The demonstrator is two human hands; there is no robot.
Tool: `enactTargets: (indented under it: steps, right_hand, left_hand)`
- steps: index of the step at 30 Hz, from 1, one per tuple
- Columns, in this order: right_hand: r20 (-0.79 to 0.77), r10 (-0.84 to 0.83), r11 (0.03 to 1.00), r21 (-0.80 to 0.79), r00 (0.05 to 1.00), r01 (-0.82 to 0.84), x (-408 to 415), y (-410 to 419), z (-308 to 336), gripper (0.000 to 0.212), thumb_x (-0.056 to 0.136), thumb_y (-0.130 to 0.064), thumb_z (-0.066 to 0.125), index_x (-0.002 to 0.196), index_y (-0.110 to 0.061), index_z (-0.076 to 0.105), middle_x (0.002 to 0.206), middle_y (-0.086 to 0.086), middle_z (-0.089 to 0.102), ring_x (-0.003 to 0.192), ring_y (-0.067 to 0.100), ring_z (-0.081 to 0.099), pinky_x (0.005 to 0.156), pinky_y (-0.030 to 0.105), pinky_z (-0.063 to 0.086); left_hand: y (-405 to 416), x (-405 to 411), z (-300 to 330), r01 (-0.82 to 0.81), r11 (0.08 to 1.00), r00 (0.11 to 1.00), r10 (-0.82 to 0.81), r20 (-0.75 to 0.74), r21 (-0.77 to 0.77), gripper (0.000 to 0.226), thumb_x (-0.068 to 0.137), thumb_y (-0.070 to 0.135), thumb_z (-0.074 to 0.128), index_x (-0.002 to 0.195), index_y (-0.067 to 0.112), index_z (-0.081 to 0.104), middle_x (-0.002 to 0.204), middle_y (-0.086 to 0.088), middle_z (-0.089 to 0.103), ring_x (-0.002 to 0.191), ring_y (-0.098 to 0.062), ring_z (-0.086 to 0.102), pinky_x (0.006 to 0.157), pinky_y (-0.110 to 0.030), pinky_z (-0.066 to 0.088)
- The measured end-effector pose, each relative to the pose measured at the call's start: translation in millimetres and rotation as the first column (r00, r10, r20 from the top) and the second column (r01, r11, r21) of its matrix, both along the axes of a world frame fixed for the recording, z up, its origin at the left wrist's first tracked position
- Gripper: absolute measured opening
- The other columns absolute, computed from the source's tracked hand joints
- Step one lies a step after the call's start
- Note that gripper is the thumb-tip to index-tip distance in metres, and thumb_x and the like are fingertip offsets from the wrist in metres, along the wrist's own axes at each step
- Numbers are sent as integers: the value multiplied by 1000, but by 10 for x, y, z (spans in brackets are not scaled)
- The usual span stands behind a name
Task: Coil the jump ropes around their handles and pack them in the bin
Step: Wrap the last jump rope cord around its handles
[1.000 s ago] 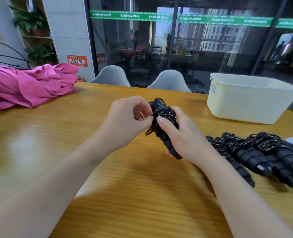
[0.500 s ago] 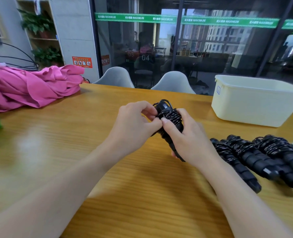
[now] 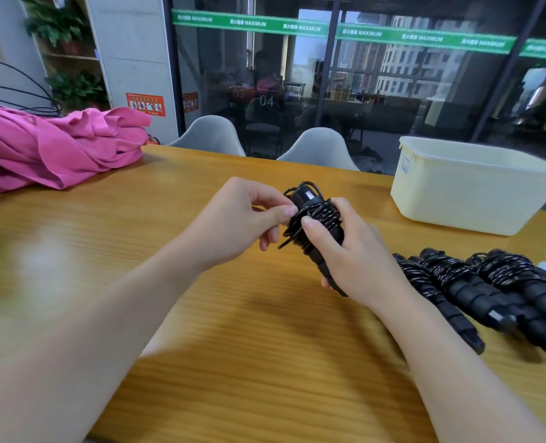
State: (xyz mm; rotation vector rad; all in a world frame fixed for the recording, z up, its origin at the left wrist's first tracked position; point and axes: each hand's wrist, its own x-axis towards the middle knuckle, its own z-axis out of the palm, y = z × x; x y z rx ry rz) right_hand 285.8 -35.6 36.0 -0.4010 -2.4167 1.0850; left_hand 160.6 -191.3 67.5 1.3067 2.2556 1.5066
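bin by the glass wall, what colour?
Cream, off-white bin, with a small pale label on its left end. Head view.

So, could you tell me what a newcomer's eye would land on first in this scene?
Probably the two hands at the table's centre: the right hand grips a black jump rope bundle while the left hand pinches its cord. Next, the coiled ropes lying at the right, the cream bin behind them, and the pink cloth far left.
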Motion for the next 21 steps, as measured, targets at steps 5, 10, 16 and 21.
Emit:
enactTargets:
  steps: [5,10,16,21]
  right_hand:
    - [20,59,998,-4,998,-59,10,13,-11,36,98,-65,50,119,-35,47,73,9,71,54,28,71,53,45,59]
    - [43,55,997,47,998,-57,15,41,18,36,100,-63,49,124,-36,47,75,8,71,54,24,72,55,44,60]
    - [38,68,997,25,997,-69,31,14,27,33,101,-60,50,126,-38,49,73,4,70,54,27,72,53,44,60]
    - [-31,48,994,-92,998,-51,2,-44,63,13,104,-52,54,109,-40,54,72,8,71,52,36,70,48,45,55]
  left_hand:
    - [-30,-61,-3,82,996,997,-82,16,-44,19,99,28,68,84,23,78,63,-2,68,55,-14,58,63,-26,51]
    - [-9,-63,-19,113,990,993,-116,-20,-84,27,102,30,63,80,20,74,61,1,63,53,-14,55,64,-31,51]
    - [20,-73,-43,72,992,988,-85,-128,-106,14,98,23,69,85,23,73,57,17,60,51,3,51,53,-10,38]
    - [90,15,-154,-46,999,909,49,-415,16,14,95,23,69,81,18,67,68,13,58,63,-4,54,56,-14,40]
